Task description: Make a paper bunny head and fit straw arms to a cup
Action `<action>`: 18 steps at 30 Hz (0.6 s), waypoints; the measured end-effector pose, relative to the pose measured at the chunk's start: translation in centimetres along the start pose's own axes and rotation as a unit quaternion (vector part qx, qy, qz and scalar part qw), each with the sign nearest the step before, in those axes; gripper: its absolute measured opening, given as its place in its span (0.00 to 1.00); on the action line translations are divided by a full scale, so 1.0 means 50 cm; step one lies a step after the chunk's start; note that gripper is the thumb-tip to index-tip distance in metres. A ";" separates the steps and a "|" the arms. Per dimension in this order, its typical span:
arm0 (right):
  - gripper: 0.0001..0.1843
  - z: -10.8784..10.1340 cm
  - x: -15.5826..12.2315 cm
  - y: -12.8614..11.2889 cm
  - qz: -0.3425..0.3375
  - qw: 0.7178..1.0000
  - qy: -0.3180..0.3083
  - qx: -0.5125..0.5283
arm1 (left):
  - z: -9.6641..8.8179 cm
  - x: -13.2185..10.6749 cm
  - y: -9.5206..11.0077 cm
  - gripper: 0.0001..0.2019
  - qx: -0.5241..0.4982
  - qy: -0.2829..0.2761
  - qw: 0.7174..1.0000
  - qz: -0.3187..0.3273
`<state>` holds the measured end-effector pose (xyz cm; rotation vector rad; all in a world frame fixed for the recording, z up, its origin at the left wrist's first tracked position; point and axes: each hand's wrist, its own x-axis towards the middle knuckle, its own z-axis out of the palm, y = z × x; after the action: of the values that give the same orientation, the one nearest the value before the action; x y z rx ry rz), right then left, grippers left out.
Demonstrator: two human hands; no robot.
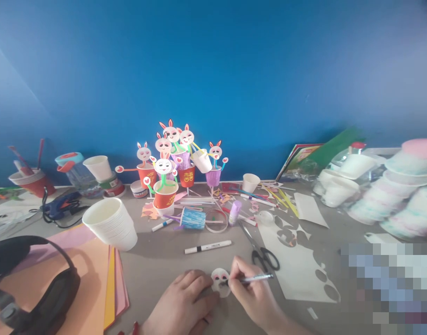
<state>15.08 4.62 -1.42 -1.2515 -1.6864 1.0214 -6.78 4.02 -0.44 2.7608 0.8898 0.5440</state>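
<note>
A small round paper disc lies on the table in front of me, with a face partly drawn on it in pink and black. My left hand holds the disc's left edge with thumb and fingers, against the tabletop. From the right, my right hand is closed around a slim pen, its tip at the disc's face. Just beyond lies a white marker with a dark band. Black-handled scissors rest above my right hand, beside a cut-up white paper sheet.
Paper-cup rabbit figures stand near the blue wall. At left are a stack of white cups, coloured paper sheets and a black headset. A blue-coloured cup lies sideways; painted cup stacks stand at right.
</note>
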 end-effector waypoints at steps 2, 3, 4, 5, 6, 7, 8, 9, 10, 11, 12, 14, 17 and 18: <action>0.11 0.000 0.000 0.001 0.002 1.000 0.001 0.001 | -0.001 -0.001 0.001 0.20 -0.004 -0.006 1.000 -0.002; 0.11 0.000 0.000 0.001 0.003 1.000 0.001 0.001 | 0.000 -0.001 0.001 0.20 -0.006 -0.008 1.000 -0.001; 0.11 -0.001 0.000 0.001 0.004 1.000 0.000 -0.002 | 0.001 -0.001 0.001 0.20 -0.006 -0.009 1.000 -0.001; 0.11 -0.001 0.000 0.001 0.004 1.000 -0.001 -0.007 | 0.001 -0.002 0.000 0.20 -0.006 -0.009 1.000 -0.001; 0.11 -0.001 0.000 0.001 0.004 1.000 -0.001 -0.012 | 0.002 -0.001 0.000 0.21 -0.005 -0.007 1.000 -0.003; 0.11 -0.002 0.000 0.001 0.003 1.000 -0.001 -0.019 | 0.003 -0.001 -0.001 0.21 -0.005 -0.005 1.000 -0.005; 0.11 -0.002 0.000 0.001 0.002 1.000 -0.001 -0.024 | 0.004 -0.001 -0.001 0.21 -0.005 -0.005 1.000 -0.006; 0.11 -0.002 0.000 0.000 -0.001 1.000 -0.001 -0.028 | 0.004 -0.001 -0.001 0.20 -0.005 -0.004 1.000 -0.009; 0.11 -0.003 0.000 0.000 -0.003 1.000 -0.001 -0.031 | 0.005 0.000 -0.002 0.20 -0.007 -0.003 1.000 -0.010; 0.11 -0.003 0.000 -0.001 -0.005 0.999 -0.002 -0.033 | 0.006 0.000 -0.002 0.20 -0.007 0.000 1.000 -0.012; 0.11 -0.003 0.000 -0.001 -0.007 0.999 -0.002 -0.035 | 0.007 0.001 -0.002 0.19 -0.006 0.001 1.000 -0.015; 0.11 -0.002 0.000 0.000 -0.010 0.999 -0.001 -0.038 | 0.010 0.002 -0.002 0.19 -0.003 0.006 1.000 -0.018; 0.11 -0.001 -0.001 0.003 -0.003 1.000 -0.003 -0.028 | 0.012 0.003 -0.001 0.19 -0.002 0.008 1.000 -0.012; 0.11 -0.001 -0.001 0.004 -0.001 1.000 -0.004 -0.024 | 0.012 0.003 0.000 0.19 -0.003 0.009 1.000 -0.011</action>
<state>15.18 4.60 -1.59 -1.2774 -1.7282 0.9917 -6.44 4.08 -0.94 2.7414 0.9185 0.5678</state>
